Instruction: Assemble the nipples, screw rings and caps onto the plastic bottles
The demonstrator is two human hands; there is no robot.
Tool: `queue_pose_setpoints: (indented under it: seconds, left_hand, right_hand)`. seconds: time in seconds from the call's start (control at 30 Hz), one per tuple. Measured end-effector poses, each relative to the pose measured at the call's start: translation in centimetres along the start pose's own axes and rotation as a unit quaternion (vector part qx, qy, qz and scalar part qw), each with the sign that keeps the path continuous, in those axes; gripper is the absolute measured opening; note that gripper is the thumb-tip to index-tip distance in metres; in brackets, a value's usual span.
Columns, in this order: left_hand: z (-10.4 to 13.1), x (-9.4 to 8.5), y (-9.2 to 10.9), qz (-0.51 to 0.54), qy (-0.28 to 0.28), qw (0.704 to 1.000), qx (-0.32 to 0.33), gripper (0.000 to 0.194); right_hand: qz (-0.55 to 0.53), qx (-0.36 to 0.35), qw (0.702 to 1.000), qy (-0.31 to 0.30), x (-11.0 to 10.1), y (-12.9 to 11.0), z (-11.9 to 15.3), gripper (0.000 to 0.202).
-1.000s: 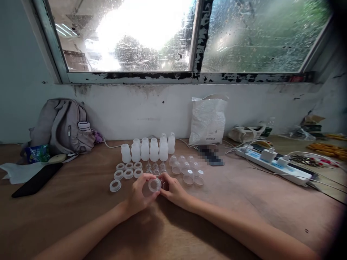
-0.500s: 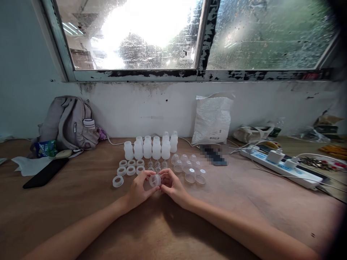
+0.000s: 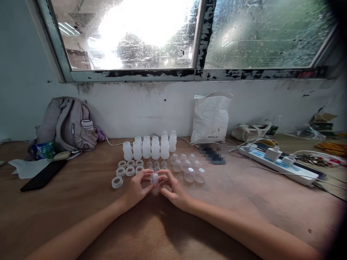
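Between my hands is a small clear ribbed plastic piece [image 3: 154, 178], seen partly from the side. My left hand [image 3: 137, 187] grips it with thumb and fingertips. My right hand [image 3: 173, 189] is curved at its right side, fingertips at the piece, thumb apart from it. Just behind the hands lie small clear nipple-like parts [image 3: 163, 164]. White rings [image 3: 117, 182] are grouped to the left, and clear domed caps [image 3: 189, 175] to the right. Farther back stand several frosted white bottles [image 3: 155, 148] in rows.
A backpack [image 3: 66, 124] and a black phone [image 3: 43, 176] are at the left. A white bag [image 3: 210, 119] leans on the wall. On the right lies a white power strip [image 3: 282, 168] with plugs and cables.
The clear piece has turned from facing the camera to a more sideways position. My right thumb has moved away from it slightly. The view has shifted a little.
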State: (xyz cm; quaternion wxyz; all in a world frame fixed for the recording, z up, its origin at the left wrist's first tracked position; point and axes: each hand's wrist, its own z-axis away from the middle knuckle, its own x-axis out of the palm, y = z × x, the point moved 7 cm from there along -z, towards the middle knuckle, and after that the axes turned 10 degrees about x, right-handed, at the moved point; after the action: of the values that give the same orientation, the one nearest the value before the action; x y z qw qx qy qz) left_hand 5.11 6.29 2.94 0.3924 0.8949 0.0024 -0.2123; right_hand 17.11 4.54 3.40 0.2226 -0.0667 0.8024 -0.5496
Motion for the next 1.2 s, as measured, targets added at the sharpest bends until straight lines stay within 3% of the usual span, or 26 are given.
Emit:
queue_pose_setpoints:
  seconds: [0.1,0.27,0.4,0.53,0.63,0.73,0.87,0.97,1.2]
  left_hand:
    - [0.1,0.2,-0.9,0.077,-0.004,0.996,-0.044,0.033]
    - [-0.2,-0.2,-2.6,0.065,0.012,0.995,-0.077,0.029]
    - [-0.1,0.0,-3.7,0.122,0.011,0.985,-0.12,0.032]
    - [0.1,0.3,-3.5,0.197,0.02,0.968,-0.157,0.031]
    - [0.5,1.1,-3.0,0.27,0.0,0.944,-0.187,0.029]
    - [0.8,1.8,-2.5,0.313,-0.014,0.927,-0.208,0.03]
    - [0.7,1.2,-2.3,0.25,0.037,0.948,-0.194,0.035]
    - [0.6,0.3,-2.2,0.159,0.072,0.969,-0.176,0.03]
    - [0.6,0.6,-1.5,0.019,-0.025,0.993,-0.115,0.017]
  right_hand:
    - [-0.028,0.005,1.0,-0.003,-0.1,0.1,0.0,0.041]
    - [-0.104,0.041,0.994,0.001,-0.2,1.0,-0.3,0.036]
    - [-0.154,0.047,0.987,0.028,-0.5,1.6,-0.6,0.027]
    - [-0.127,0.065,0.987,0.077,-1.1,2.4,-0.8,0.022]
    - [-0.084,0.08,0.992,0.058,-0.8,2.5,-1.0,0.024]
    - [-0.109,0.092,0.989,0.041,-0.6,2.6,-1.2,0.024]
    - [-0.156,0.119,0.979,0.06,-0.9,3.6,-1.6,0.029]
    - [-0.117,0.123,0.982,0.08,-1.1,4.0,-1.5,0.028]
    - [0.087,0.047,0.989,0.107,-0.9,1.6,-0.8,0.015]
